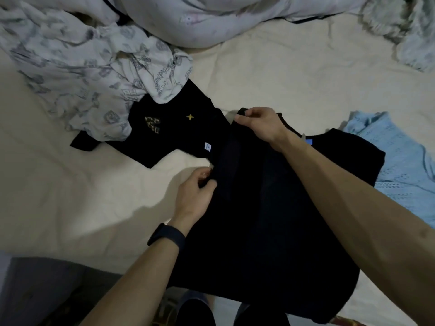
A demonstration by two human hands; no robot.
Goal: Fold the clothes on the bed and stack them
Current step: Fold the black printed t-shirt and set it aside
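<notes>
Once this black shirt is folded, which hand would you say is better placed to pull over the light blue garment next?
Probably the right hand: the light blue garment lies on its side, beside the black shirt. The left hand pinches the shirt's opposite edge and would need to cross over.

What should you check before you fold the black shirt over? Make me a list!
1. Left hand gripping the near part of the fold edge: ok, its fingers pinch the cloth.
2. Right hand gripping the far part of that edge: ok, it pinches the top corner.
3. Black shirt lying flat on the bed sheet: cannot tell, too dark to see wrinkles.
4. Shirt fully on the bed: not ok, its near hem hangs off the edge.
5. Clear of other clothes: not ok, it overlaps the black printed tee and the light blue top.
6. Stack started: cannot tell, none in view.
</notes>
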